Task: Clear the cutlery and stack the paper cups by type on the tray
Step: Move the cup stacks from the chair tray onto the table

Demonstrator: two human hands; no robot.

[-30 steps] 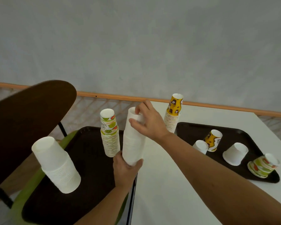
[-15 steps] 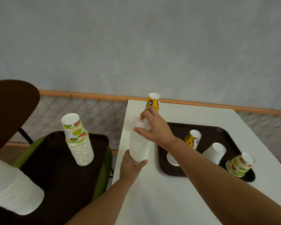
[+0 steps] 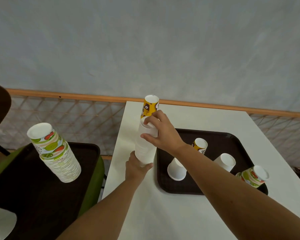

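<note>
1. My left hand (image 3: 137,168) is wrapped around the bottom of the white cup stack (image 3: 144,149), fingers curled under its base.
2. My right hand (image 3: 163,134) grasps the top cup of that stack, thumb on the near side and fingertips hooked over the upturned end.
3. The stack stands nearly upright just left of the table tray (image 3: 189,189), over the white table (image 3: 163,213). I cannot tell whether it touches the tabletop.
4. Just behind the held stack, beyond the table tray's far left corner, rises the yellow cup stack (image 3: 150,106).
5. On the table tray sit an upside-down white cup (image 3: 177,169) near its left end, a single yellow cup (image 3: 200,145) towards its far side, another white cup (image 3: 225,161) right of centre, and a few nested fruit-print cups (image 3: 254,175) at its right end.
6. Well left of the table tray, a second tray (image 3: 33,187) on a green seat (image 3: 93,179) carries a tall fruit-print stack (image 3: 55,153).
</note>
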